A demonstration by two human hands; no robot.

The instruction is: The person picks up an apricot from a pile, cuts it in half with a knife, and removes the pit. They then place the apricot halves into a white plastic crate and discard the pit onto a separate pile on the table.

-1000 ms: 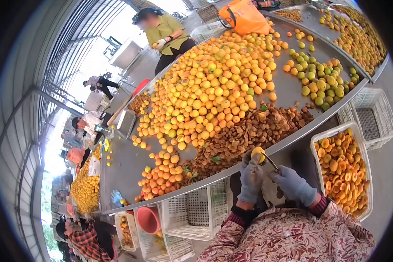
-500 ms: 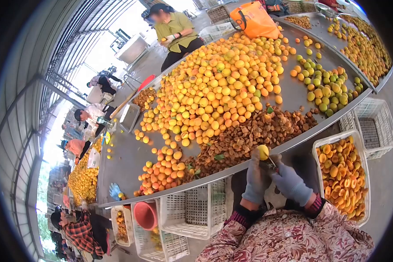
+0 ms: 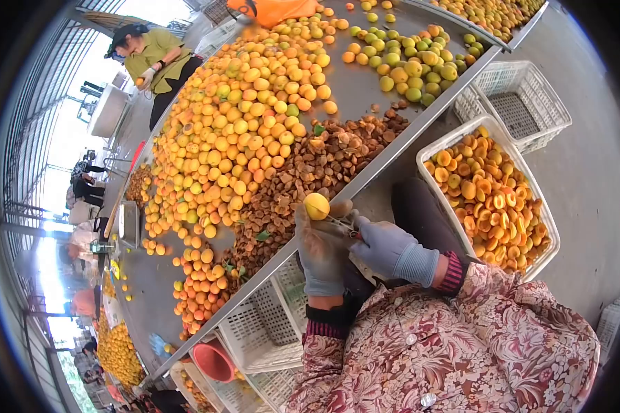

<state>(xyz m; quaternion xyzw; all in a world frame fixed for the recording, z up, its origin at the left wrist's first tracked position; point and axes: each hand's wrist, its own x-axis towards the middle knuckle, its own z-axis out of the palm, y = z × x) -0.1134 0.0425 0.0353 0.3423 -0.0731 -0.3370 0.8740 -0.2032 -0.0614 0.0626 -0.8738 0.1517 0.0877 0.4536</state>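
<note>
- Apricot point(image 3: 317, 206), yellow and round, held up at the fingertips of the left hand; from the head view it shows against the near edge of the table point(image 3: 143, 282).
- Left hand point(image 3: 320, 251): gloved, upright, pinching the apricot.
- Right hand point(image 3: 390, 251): gloved, fingers curled round the handle of a thin metal tool point(image 3: 339, 224). Tool points towards the apricot; blur at the tip, cannot tell whether it touches.
- Just beyond the hands, on the table: brown heap point(image 3: 310, 168) of small flattish pieces along the near edge, a few green leaves in it.
- Behind that, a large pile of yellow-orange fruit point(image 3: 234, 131), touching the brown heap. Redder cluster point(image 3: 203, 282) at its left end; greenish group point(image 3: 420, 65) apart, to the right.
- Right of the wearer's knees: white crate point(image 3: 554, 241) full of orange halves point(image 3: 499, 206), cut faces showing on many. Second white crate point(image 3: 517, 113) just past it.
- Left, below the table edge: red bucket point(image 3: 213, 361) beside pale crates. Blue glove point(image 3: 158, 344) on the table near there.
- Far side: person in a green shirt point(image 3: 162, 58), gloved, fruit in hand; orange bag point(image 3: 272, 8) at the pile's far end.
</note>
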